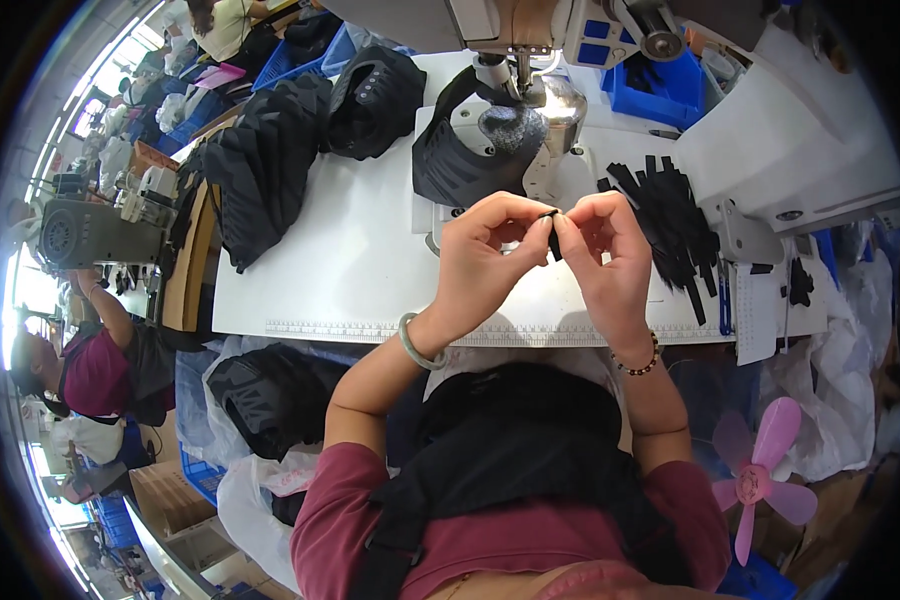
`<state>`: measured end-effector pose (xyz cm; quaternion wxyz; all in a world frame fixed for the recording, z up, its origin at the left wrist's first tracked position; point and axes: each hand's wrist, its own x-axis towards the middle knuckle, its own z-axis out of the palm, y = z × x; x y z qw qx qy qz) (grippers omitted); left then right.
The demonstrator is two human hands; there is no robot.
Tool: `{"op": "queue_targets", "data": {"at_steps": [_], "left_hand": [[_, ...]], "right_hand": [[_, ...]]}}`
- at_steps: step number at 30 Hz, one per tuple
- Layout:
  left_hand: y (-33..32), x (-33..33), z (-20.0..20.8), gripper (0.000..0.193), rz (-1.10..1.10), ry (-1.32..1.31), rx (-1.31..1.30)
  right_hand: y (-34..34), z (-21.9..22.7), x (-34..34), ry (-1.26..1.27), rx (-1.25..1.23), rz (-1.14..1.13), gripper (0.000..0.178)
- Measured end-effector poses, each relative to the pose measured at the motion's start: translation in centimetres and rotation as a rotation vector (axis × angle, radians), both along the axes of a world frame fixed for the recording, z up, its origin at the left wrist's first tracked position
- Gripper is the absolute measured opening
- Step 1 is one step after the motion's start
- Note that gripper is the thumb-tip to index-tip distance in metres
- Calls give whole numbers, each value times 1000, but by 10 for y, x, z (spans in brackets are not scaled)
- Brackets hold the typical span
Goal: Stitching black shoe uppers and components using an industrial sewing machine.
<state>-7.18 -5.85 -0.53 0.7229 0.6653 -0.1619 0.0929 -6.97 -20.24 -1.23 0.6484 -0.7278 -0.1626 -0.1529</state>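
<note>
Close together above the white sewing table (350, 230), my left hand (486, 248) and my right hand (610, 262) both pinch a short black fabric strip (557, 248). Thumbs and forefingers meet at its top, and its lower end hangs between them. Just beyond, a black shoe upper (448, 165) with a speckled grey patch lies under the needle area of the sewing machine (523, 62). To the right of my right hand is a loose pile of black strips (670, 225).
Stacked black shoe uppers (260, 170) lie at the table's left, with another upper (374, 100) beside them. A blue bin (660, 95) stands back right. A pink fan (752, 484) is at lower right. Another person (100, 365) sits at a machine on the left.
</note>
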Motion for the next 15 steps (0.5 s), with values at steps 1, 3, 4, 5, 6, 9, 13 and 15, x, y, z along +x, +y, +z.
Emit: {"op": "queue_targets", "data": {"at_steps": [1,3,4,5,6,9,13,15], "left_hand": [[0,0,1,10,1,84,-42],[0,-2,1,11,22,117,-91],[0,-3,2,11,38,155,-140],[-1,-3,2,11,42,154,-143],[-1,-3,3,11,69,157,-179],[-1,-2,5,11,62,163,-186],[20,0,24,12,-104,238,73],[22,3,30,12,-118,248,84]], "right_hand": [[2,-2,1,-3,-1,-2,16],[7,-4,2,-21,104,22,19],[9,-1,0,-24,104,26,19],[10,2,-5,118,257,161,21],[11,4,-7,263,409,296,24],[5,3,1,119,417,341,25],[-15,19,14,28,17,454,23],[-15,27,13,46,-2,425,25]]}}
